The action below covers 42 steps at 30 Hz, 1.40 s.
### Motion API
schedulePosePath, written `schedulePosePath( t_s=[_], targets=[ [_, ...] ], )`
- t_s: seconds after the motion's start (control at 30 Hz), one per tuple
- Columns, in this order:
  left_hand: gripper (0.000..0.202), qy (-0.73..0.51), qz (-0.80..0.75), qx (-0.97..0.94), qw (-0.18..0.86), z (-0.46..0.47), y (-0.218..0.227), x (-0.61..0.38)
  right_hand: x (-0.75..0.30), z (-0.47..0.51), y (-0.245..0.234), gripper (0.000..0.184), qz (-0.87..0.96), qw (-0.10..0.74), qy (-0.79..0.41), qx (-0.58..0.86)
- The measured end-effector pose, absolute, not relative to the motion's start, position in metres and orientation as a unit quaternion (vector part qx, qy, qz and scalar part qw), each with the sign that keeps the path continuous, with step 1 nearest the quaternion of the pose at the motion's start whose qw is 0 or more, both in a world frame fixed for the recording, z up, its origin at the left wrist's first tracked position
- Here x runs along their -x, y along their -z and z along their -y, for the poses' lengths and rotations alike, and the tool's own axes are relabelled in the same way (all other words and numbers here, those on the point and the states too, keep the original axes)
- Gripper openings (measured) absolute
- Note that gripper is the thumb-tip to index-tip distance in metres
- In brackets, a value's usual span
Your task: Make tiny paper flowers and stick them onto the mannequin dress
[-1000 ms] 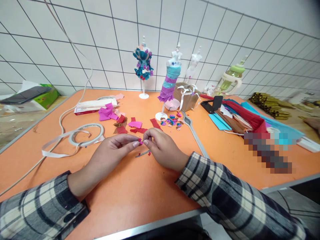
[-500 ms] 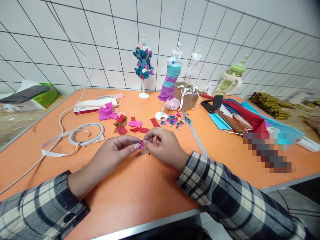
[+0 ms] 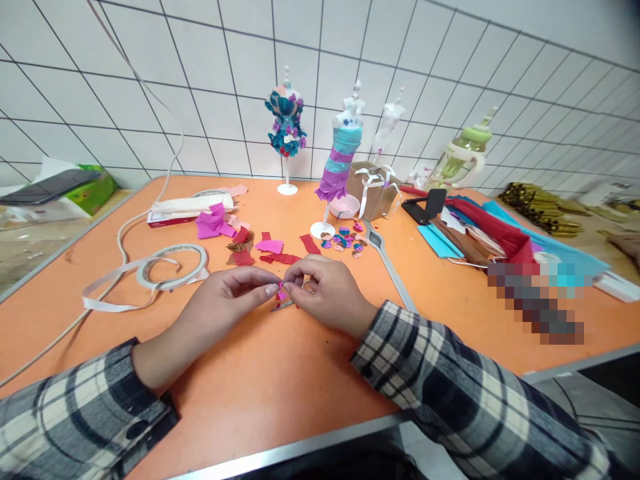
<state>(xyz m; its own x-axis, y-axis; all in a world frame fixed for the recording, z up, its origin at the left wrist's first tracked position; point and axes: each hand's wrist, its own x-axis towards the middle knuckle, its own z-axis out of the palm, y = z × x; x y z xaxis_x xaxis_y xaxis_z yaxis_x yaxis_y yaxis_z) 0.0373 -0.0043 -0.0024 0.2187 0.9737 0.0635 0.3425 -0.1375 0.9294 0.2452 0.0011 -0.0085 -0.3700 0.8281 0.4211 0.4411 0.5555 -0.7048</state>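
Between the fingertips of both hands is a small pink paper piece (image 3: 281, 293). My left hand (image 3: 235, 293) pinches it from the left with thumb and fingers. From the right, my right hand (image 3: 327, 290) pinches it too, its thumb and index finger nearly touching the left fingertips. Under the hands lies a pair of scissors (image 3: 283, 306), mostly hidden by the right hand. Just beyond the fingers are red paper strips (image 3: 283, 259) and a pink paper scrap (image 3: 269, 247). Small layered paper flowers (image 3: 345, 239) lie grouped behind the right hand.
A mannequin wrapped in blue and purple paper (image 3: 343, 160) stands behind the flowers, near a teal-decorated mannequin (image 3: 287, 127) and a white one (image 3: 389, 127). A tape roll (image 3: 200, 257) lies left, a pink bowl (image 3: 344, 208) behind. Folded paper (image 3: 515, 240) and a bottle (image 3: 463, 157) are right.
Both hands stay almost in place, fingertips shifting slightly around the pink paper piece, which now shows a little lower between them. The other things have not moved.
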Motion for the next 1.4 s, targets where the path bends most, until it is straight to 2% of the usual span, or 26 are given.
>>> schedulePosePath(
  t_s=[0.2,0.37,0.67,0.9,1.1,1.23,1.4],
  targets=[
    [0.031,-0.371,-0.508,-0.676,0.384,0.004,-0.001,-0.041,-0.243,0.001,0.008,0.004,0.779,0.39,-0.253,0.421],
    [0.027,-0.39,-0.52,-0.66,0.377,0.003,0.005,-0.038,-0.241,0.001,0.007,0.003,0.742,0.389,-0.31,0.449],
    [0.025,-0.389,-0.523,-0.645,0.399,0.002,0.005,-0.038,-0.24,0.003,0.007,0.007,0.716,0.365,-0.381,0.457],
    [0.025,-0.398,-0.511,-0.643,0.408,0.001,0.01,-0.036,-0.24,0.0,0.008,0.006,0.72,0.364,-0.356,0.471],
    [0.037,-0.406,-0.433,-0.632,0.497,0.006,0.005,-0.036,-0.243,-0.002,0.009,0.008,0.778,0.349,-0.259,0.454],
    [0.025,-0.389,-0.48,-0.657,0.432,0.005,0.001,-0.041,-0.244,0.002,0.006,0.008,0.807,0.338,-0.215,0.433],
    [0.024,-0.379,-0.504,-0.677,0.381,0.003,0.002,-0.04,-0.243,0.001,0.007,0.007,0.797,0.347,-0.231,0.436]
  ],
)
